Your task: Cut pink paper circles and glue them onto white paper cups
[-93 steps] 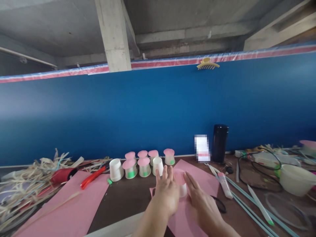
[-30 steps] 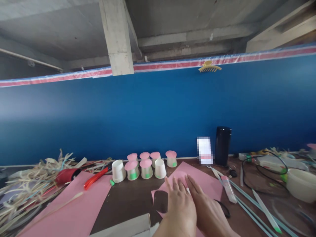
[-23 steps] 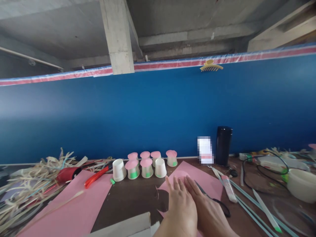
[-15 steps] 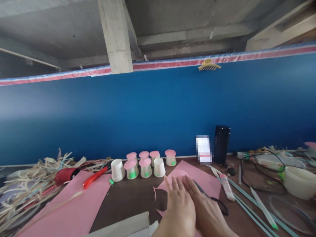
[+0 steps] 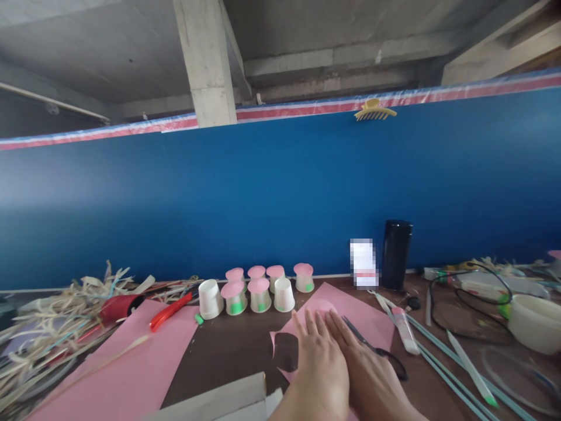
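Observation:
My left hand [image 5: 322, 362] lies palm down with its fingers stretched out on a cut pink paper sheet [image 5: 372, 318]. Close against it, my right hand [image 5: 370, 365] rests flat too, fingers straight and side by side. A paler pink round piece [image 5: 323, 306] shows just beyond my fingertips; the rest of it is hidden. Scissors [image 5: 359, 335] with black handles lie on the sheet beside my right hand, partly covered by it. A rounded gap is cut in the sheet's left edge, by my left hand.
Upside-down paper cups [image 5: 259, 297], several topped with pink discs, stand along the blue partition [image 5: 197, 193]. Left are another pink sheet [image 5: 127, 362], a red cutter [image 5: 170, 311] and tangled strips [image 5: 56, 327]. Right are a black bottle [image 5: 397, 254], a glue tube [image 5: 405, 331] and a white bowl [image 5: 534, 324].
The view has shifted slightly. Both hands stay pressed flat on the pink sheet in nearly the same place; nothing is picked up or let go.

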`<state>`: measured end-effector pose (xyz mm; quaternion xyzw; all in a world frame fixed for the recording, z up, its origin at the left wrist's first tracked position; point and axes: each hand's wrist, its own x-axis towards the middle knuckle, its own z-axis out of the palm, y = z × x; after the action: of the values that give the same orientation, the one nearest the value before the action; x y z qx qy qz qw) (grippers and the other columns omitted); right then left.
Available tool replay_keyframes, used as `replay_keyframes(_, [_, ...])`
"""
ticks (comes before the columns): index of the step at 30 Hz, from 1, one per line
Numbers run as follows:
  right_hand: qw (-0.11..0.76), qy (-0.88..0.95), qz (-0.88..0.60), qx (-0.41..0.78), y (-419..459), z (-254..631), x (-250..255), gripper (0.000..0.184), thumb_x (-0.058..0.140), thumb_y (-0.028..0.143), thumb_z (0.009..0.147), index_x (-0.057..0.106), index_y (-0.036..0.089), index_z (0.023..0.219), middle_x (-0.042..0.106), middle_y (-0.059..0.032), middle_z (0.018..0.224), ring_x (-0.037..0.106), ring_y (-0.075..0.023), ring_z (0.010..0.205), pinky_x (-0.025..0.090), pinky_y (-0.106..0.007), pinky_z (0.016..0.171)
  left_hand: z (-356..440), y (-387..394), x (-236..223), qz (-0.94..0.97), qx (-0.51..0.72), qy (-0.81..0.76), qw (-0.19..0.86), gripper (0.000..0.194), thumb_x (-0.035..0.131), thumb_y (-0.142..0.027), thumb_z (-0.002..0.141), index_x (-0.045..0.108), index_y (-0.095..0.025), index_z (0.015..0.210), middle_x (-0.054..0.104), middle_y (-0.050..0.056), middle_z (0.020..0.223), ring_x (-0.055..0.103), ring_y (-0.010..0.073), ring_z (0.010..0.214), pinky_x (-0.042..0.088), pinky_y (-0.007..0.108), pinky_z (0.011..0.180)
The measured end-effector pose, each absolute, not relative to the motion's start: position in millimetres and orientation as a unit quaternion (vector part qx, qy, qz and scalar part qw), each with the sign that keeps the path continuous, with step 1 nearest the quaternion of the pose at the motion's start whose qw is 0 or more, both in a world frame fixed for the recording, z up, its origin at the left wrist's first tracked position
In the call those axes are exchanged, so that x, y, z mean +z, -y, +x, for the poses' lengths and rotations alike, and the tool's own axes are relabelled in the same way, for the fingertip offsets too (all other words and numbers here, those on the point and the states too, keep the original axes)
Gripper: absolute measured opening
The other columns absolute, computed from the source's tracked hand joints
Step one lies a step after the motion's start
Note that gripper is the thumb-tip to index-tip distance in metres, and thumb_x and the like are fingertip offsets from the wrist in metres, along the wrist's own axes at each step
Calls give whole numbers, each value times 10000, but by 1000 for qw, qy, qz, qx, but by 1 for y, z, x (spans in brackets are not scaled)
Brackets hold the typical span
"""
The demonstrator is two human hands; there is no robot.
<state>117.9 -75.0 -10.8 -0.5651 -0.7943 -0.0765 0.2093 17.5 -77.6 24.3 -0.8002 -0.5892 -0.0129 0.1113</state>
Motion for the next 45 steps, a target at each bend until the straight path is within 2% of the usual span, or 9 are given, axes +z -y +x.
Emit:
replay_keyframes(7, [216, 795, -563, -71, 74, 118, -11, 717, 442, 62, 756, 300, 297, 1418, 413, -52, 1422, 699, -228, 880, 564, -257, 622, 18, 79, 25, -794, -18, 594, 125, 517, 468, -252, 838, 422, -122, 1336, 393, 175, 1389, 281, 339, 1333, 70, 618, 1083])
replay_keyframes(13, [187, 781, -593, -61, 72, 119, -10, 661, 412, 67, 779, 318, 209, 1418, 355, -78, 1453, 691, -225, 909, 573, -262, 584, 17, 79, 28, -799, -32, 594, 88, 591, 561, -307, 782, 447, -105, 1326, 416, 198, 1375, 300, 385, 1309, 115, 625, 1070])
replay_keyframes(19, [167, 785, -594, -56, 70, 119, -11, 650, 431, 74, 777, 336, 185, 1411, 332, -75, 1465, 648, -241, 1018, 581, -281, 673, 17, 80, 24, -804, -43, 583, 112, 657, 647, -326, 695, 485, -154, 1308, 466, 191, 1345, 303, 418, 1290, 63, 675, 1035])
replay_keyframes(23, [157, 783, -599, -61, 71, 118, -9, 632, 422, 78, 785, 355, 197, 1403, 332, -75, 1464, 684, -229, 926, 577, -279, 626, 18, 80, 23, -808, -59, 577, 107, 663, 642, -290, 697, 465, -166, 1324, 464, 187, 1348, 306, 413, 1290, 57, 676, 1035])
replay_keyframes(29, [166, 781, -599, -61, 72, 118, -10, 638, 403, 64, 772, 367, 177, 1399, 337, -75, 1464, 680, -243, 928, 548, -272, 572, 15, 79, 36, -809, -6, 586, 46, 678, 626, -258, 728, 414, -82, 1347, 382, 236, 1383, 276, 397, 1318, 30, 632, 1070])
replay_keyframes(36, [245, 740, -626, -7, 67, 124, -12, 773, 375, 80, 776, 74, 224, 1474, 280, -110, 1501, 693, -232, 852, 498, -277, 506, -21, 75, 64, -824, -86, 557, -49, 897, 683, -348, 641, 286, -122, 1414, 274, 163, 1469, 161, 383, 1359, 108, 586, 1085])
replay_keyframes(39, [270, 716, -644, 22, 59, 125, -20, 792, 368, 78, 769, 7, 125, 1472, 360, -190, 1443, 612, -292, 1053, 529, -327, 624, -34, 67, 74, -790, -87, 604, -61, 890, 662, -275, 649, 253, -113, 1423, 291, 152, 1466, 187, 368, 1356, 125, 561, 1084])
replay_keyframes(41, [288, 723, -626, 47, 53, 125, -29, 763, 383, 89, 761, 66, 9, 1450, 396, -242, 1400, 473, -309, 1225, 496, -380, 844, -39, 60, 75, -772, -104, 624, -63, 861, 637, -241, 663, 254, -103, 1421, 369, 167, 1424, 261, 360, 1329, 195, 536, 1064])
replay_keyframes(45, [304, 717, -620, 90, 43, 127, -48, 732, 414, 158, 777, 131, -80, 1409, 411, -308, 1358, 415, -353, 1262, 408, -473, 967, -41, 45, 59, -735, -158, 644, -141, 927, 646, -259, 648, 192, -59, 1432, 488, 205, 1316, 456, 337, 1190, 386, 395, 935])
